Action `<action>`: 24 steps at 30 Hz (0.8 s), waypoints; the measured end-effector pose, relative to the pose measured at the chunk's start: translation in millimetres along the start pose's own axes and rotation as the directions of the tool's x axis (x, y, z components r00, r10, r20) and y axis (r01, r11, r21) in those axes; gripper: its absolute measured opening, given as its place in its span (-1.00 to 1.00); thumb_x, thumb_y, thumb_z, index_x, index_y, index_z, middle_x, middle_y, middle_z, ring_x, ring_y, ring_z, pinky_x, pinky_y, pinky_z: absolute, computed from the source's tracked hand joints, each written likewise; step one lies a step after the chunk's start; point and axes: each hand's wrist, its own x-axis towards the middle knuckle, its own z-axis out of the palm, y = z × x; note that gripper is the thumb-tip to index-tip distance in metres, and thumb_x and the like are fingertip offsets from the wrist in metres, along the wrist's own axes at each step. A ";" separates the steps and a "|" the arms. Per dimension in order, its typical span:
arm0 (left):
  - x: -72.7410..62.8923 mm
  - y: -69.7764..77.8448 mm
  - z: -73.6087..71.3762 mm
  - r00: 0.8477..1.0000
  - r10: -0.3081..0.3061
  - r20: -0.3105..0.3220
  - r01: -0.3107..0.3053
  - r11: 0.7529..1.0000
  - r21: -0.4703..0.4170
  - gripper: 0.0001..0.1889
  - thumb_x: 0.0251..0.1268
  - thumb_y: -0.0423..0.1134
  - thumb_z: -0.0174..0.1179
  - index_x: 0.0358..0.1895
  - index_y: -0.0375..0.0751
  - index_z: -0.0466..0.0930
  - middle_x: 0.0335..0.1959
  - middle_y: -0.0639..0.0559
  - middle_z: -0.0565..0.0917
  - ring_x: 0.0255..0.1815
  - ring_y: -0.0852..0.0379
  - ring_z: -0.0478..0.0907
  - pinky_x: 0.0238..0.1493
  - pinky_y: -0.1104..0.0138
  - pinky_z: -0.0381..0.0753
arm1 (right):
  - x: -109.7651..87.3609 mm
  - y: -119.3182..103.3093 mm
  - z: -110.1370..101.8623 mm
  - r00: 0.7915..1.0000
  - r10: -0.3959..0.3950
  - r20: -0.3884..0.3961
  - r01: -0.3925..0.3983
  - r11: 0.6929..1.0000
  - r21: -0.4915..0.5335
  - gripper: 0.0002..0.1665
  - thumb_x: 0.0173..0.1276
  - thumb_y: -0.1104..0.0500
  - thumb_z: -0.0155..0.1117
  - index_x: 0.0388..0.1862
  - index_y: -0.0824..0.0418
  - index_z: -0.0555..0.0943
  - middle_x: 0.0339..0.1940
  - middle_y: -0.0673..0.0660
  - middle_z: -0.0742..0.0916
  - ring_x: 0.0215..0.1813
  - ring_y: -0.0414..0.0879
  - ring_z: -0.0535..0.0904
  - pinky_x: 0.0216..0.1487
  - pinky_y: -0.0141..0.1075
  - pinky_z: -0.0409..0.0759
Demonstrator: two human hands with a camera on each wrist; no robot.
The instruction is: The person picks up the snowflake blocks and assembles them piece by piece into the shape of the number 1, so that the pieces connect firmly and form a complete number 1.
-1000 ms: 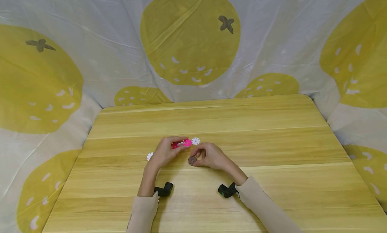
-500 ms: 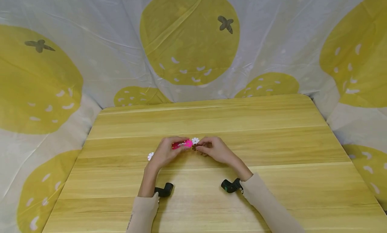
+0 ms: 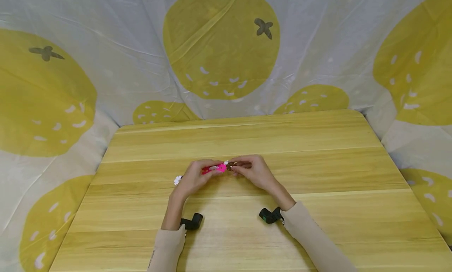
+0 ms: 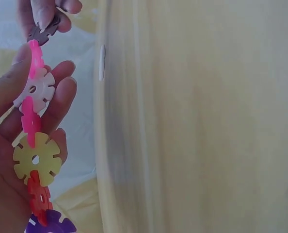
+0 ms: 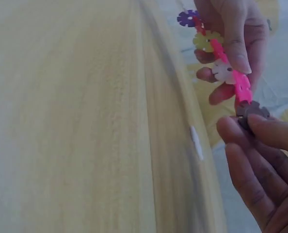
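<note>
A chain of slotted plastic snowflake discs runs along my left hand (image 3: 192, 178), whose thumb and fingers grip it near its pink end disc (image 5: 242, 86). In the left wrist view the chain shows a white disc (image 4: 45, 90), a second pink disc (image 4: 30, 122), a yellow disc (image 4: 48, 160), a red disc (image 4: 36, 193) and a purple disc (image 4: 52, 225). My right hand (image 3: 257, 173) pinches a brown disc (image 5: 256, 112) between thumb and finger. It touches the pink end disc; how deep their slots sit together is hidden.
Another white disc (image 3: 226, 162) lies on the wooden table (image 3: 318, 225) just beyond the hands. One more white disc (image 3: 178, 180) shows left of my left hand; whether it joins the chain cannot be seen. A patterned cloth (image 3: 300, 48) hangs behind.
My right hand has moved up and away from me with the brown disc, bringing it against the pink end disc. The left hand has barely shifted.
</note>
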 end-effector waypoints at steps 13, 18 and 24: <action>1.8 0.5 4.1 0.998 0.066 0.001 -0.066 0.996 -0.061 -0.71 0.39 -0.31 0.34 0.13 -0.24 0.76 0.09 -0.11 0.80 0.15 -0.05 0.72 0.22 0.03 0.68 | -1.9 0.0 -0.7 0.997 -0.065 0.041 0.062 0.996 0.071 -0.71 0.44 0.38 0.32 0.10 0.38 0.74 0.02 0.36 0.81 -0.13 0.23 0.82 -0.07 -0.04 0.79; 2.0 1.9 4.0 0.998 0.065 0.003 -0.065 0.995 -0.077 -0.71 0.40 -0.30 0.33 0.14 -0.24 0.75 0.08 -0.10 0.80 0.15 -0.04 0.72 0.20 0.05 0.68 | -2.2 0.0 -0.4 0.997 -0.067 0.030 0.064 0.995 0.079 -0.72 0.44 0.39 0.32 0.09 0.39 0.75 0.01 0.36 0.81 -0.15 0.21 0.83 -0.08 -0.05 0.79; 0.2 3.0 1.4 1.000 -0.019 0.012 0.020 0.995 -0.100 -0.69 0.41 -0.23 0.35 0.15 -0.16 0.75 0.12 -0.06 0.78 0.10 0.02 0.70 0.04 0.26 0.70 | -0.9 -1.0 -4.9 0.999 -0.020 0.027 0.020 1.000 -0.006 -0.69 0.47 0.22 0.36 0.14 0.27 0.75 -0.07 0.28 0.85 -0.14 0.13 0.83 -0.13 -0.22 0.79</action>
